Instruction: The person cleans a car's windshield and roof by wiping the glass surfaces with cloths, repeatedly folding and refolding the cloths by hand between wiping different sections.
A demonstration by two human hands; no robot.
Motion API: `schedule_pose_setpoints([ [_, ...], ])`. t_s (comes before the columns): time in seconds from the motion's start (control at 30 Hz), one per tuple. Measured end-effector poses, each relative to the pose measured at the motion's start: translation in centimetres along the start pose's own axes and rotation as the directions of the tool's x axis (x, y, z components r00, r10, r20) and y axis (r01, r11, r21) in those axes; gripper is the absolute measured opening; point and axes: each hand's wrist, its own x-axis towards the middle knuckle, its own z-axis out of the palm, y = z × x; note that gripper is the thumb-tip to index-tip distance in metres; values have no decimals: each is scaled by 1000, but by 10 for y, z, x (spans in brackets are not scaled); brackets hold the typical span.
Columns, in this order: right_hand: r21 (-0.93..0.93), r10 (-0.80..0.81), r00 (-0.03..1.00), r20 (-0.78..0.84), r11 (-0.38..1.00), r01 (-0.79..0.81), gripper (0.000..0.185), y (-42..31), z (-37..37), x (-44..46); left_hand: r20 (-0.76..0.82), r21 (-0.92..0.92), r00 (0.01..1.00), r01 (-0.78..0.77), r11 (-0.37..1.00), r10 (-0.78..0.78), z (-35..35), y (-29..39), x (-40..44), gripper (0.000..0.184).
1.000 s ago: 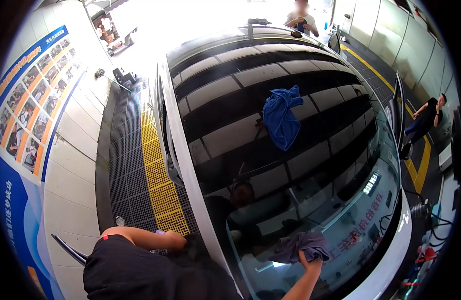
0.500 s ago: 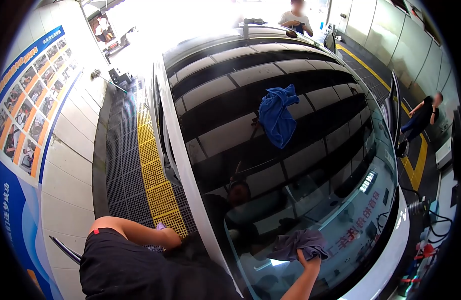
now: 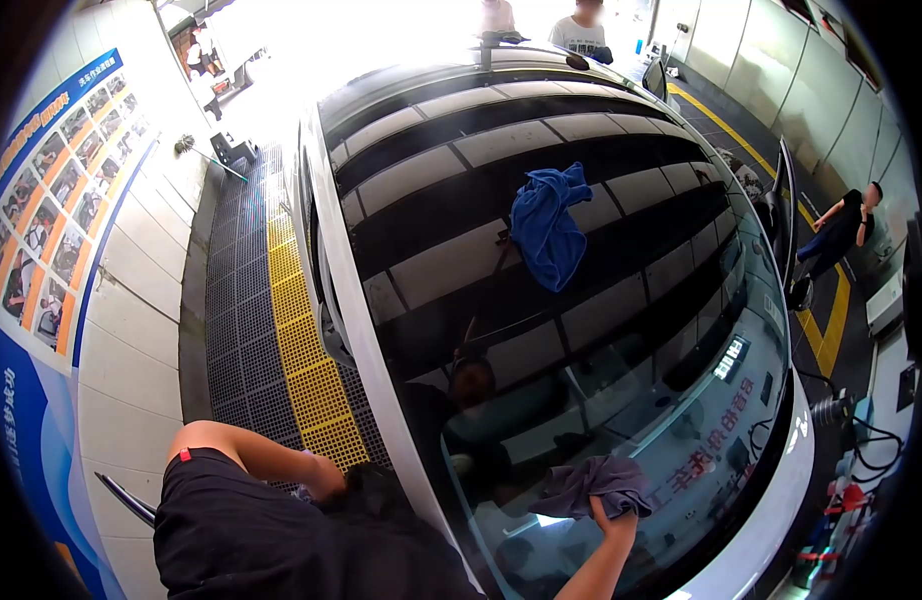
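Observation:
A grey-purple cloth (image 3: pixel 599 484) lies bunched against the dark glass (image 3: pixel 521 330) of a white car at the lower middle. My right hand (image 3: pixel 613 518) presses on it from below, fingers closed around its folds. Farther up the same glass rests a crumpled blue cloth (image 3: pixel 551 228), apart from both hands. My left arm is bent at the lower left, beside the car's pale side frame. At its end my left hand (image 3: pixel 327 482) is only partly in view, and dark clothing hides its fingers.
Yellow and black floor grating (image 3: pixel 316 370) runs along the car's left side. A poster wall (image 3: pixel 61 200) stands beyond it. An open car door (image 3: pixel 784 210) juts out at right, near a standing person (image 3: pixel 849 228). Two people stand at the far end.
The view has shifted slightly. My right hand and the grey-purple cloth stay at nearly the same spot on the glass. A second person appears at the far end.

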Motion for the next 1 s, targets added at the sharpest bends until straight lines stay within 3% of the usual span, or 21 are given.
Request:
schedule_pose_setpoints([
  [0.13,6,50,998,30,999,-50,70,2,1,0,-45,23,999,13,1000,-12,-1,7,-6,33],
  [0.23,-2,35,999,8,999,-35,68,0,1,-1,-159,17,986,-39,999,41,44,-23,39,39],
  [0.33,-21,26,999,38,999,-25,67,1,0,2,-105,-43,981,157,987,-161,40,-16,61,35],
  [0.43,-21,49,998,37,999,-48,66,-3,-3,-1,-310,-49,893,328,944,-326,25,-4,69,33],
  [0.57,20,34,999,-15,999,-34,67,-3,-1,-6,-115,53,924,373,926,-365,-11,19,43,33],
  [0.67,-32,36,999,-11,999,-37,69,2,5,1,-13,21,918,397,917,-397,-28,27,29,31],
  [0.8,10,69,997,34,998,-69,83,-7,-6,1,14,-29,936,351,936,-350,-37,32,14,34],
  [0.87,6,63,996,61,998,-63,83,-11,-10,-1,-166,22,951,267,964,-260,-27,26,16,35],
  [0.93,-52,12,999,42,999,-10,72,-11,-10,-2,-326,49,935,166,985,-142,-36,41,-7,36],
  [1.0,-102,-10,999,33,995,13,65,-11,-8,-1,-268,158,963,14,987,29,-24,20,5,33],
])
